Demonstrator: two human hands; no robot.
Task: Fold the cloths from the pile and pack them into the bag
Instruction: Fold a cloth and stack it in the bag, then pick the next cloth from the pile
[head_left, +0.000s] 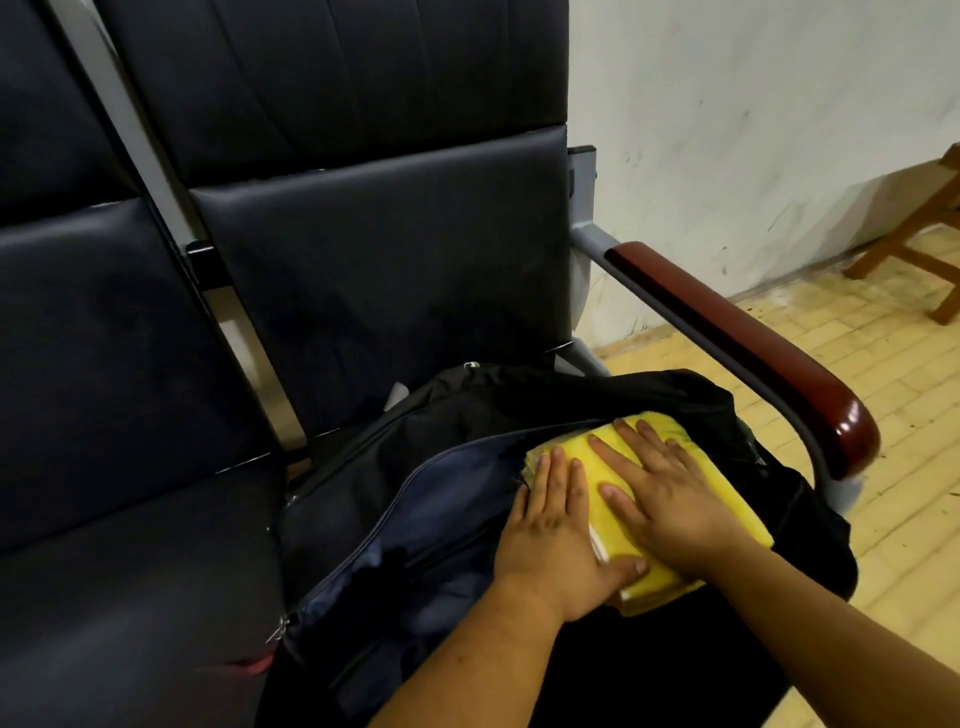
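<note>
Two hands, left (556, 535) and right (670, 499), press flat with fingers straight and slightly spread on a soft, folded yellow cloth (670, 584). It lies under both palms inside an open dark fabric bag (441, 499). Smooth black padded seats (130, 519) hold the bag, beside a glossy armrest (753, 353), pale tiled floor (883, 519) and scuffed white wall (727, 130).

Folded yellow cloths (613, 470) inside open bag (415, 499)
</note>
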